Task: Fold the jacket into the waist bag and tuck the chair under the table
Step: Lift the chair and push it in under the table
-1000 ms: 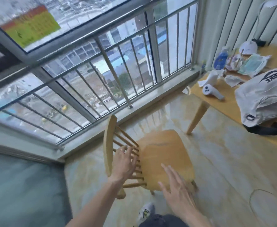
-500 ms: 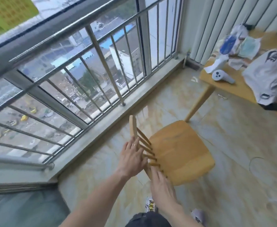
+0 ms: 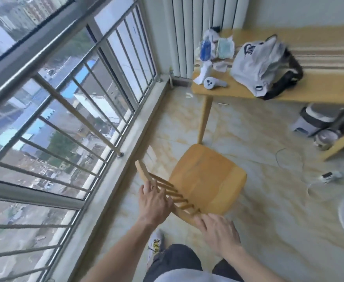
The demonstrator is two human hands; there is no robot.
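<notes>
A light wooden chair (image 3: pixel 205 180) with a spindle back stands on the tiled floor, its seat facing the wooden table (image 3: pixel 313 88). My left hand (image 3: pixel 154 200) grips the chair's top rail near its middle. At the rail's near end, my right hand (image 3: pixel 217 231) closes over the wood. On the table lies a grey waist bag (image 3: pixel 256 66) with a black strap, stuffed full; the jacket itself cannot be made out.
A railed window (image 3: pixel 65 119) runs along the left. White controller (image 3: pixel 213 83), bottle (image 3: pixel 205 47) and wrappers sit on the table's left end. A grey stool and pot (image 3: pixel 319 123) stand under the table. Cables and a charger (image 3: pixel 327 176) lie on the floor right.
The chair has swung round and moved toward the table. My right hand has gone from hovering to holding the back rail. The view has shifted right.
</notes>
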